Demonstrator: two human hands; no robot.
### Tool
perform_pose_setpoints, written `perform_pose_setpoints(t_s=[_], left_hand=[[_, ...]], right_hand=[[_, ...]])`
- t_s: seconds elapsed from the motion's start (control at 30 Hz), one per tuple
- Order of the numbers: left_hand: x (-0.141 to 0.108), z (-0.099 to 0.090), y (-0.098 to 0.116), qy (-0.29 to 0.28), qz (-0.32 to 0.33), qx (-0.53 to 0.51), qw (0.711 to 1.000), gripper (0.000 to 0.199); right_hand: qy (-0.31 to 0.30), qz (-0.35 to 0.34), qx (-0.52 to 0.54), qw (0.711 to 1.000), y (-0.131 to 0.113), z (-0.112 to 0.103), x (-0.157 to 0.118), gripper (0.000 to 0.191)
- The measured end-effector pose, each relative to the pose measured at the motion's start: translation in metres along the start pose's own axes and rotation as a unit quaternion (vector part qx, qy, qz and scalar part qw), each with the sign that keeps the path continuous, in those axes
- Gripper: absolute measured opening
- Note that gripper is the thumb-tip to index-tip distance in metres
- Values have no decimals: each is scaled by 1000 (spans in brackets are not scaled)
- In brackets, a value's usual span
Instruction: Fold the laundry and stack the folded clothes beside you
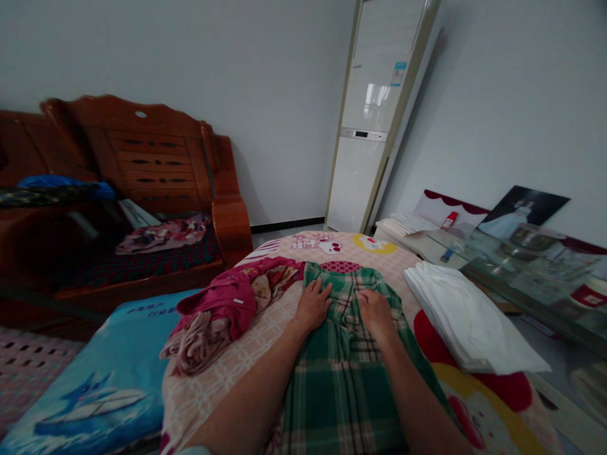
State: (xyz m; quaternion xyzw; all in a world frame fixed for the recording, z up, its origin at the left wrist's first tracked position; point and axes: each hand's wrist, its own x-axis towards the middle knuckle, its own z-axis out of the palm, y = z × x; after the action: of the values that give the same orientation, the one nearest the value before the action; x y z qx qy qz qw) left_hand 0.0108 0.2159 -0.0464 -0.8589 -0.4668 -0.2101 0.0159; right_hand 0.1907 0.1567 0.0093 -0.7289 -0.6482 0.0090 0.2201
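Right now, both hands are resting on a green plaid garment (336, 392), which is lying lengthwise over the counter (265, 328) and running toward the person's body. The left hand (313, 306) is pressing down near the far end, its fingers laid flat and slightly spread, probably keeping the fabric from sliding. The right hand (377, 313) is curling beside it over some gathered creases; its fingertips are facing away, so whether its grip is pinching a fold or only pushing on it, I cannot tell. With the hands working a little apart, the stretch between them is perhaps being kept under control.

Pink and patterned clothes (237, 303) are sitting in a loose heap on the left, while a folded white sheet (465, 322) is lying on the right, seemingly set aside so the middle is serving the plaid piece. A pale cloth with cartoon prints is covering the counter.

Beyond, a carved wooden chair (161, 158) is standing against the wall, and a tall white air conditioner (360, 164) is filling the corner. On the right, a glass shelf is carrying a metal bowl (535, 237), with a photo (521, 205) leaning behind. A blue printed cover (142, 354) is spreading out at lower left.
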Motion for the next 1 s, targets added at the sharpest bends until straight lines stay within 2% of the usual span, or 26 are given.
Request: perform_pose_setpoints(t_s=[0.2,0.33,0.47,0.53,0.63,0.77,0.87,1.0], left_hand=[[0,-9,2,-9,-34,2,999,47],[2,-12,2,-19,-64,-4,998,51],[4,-9,4,-13,-93,2,996,57],[5,-8,5,-11,-99,5,995,59],[5,-7,7,-12,-103,13,995,61],[4,-9,8,-21,-108,30,993,62],[5,-11,8,-27,-109,38,993,62],[5,-14,7,-34,-106,30,993,61]], right_hand=[[2,5,3,1000,-3,28,45,26],[-3,11,8,1000,-6,36,55,14],[12,61,-6,998,-6,35,57,11],[22,71,-36,997,-5,34,57,12],[11,52,-88,995,-5,32,54,13],[14,41,-116,992,-9,20,42,15],[53,40,-85,994,-4,4,26,16],[98,75,-3,992,23,-15,-2,17]])
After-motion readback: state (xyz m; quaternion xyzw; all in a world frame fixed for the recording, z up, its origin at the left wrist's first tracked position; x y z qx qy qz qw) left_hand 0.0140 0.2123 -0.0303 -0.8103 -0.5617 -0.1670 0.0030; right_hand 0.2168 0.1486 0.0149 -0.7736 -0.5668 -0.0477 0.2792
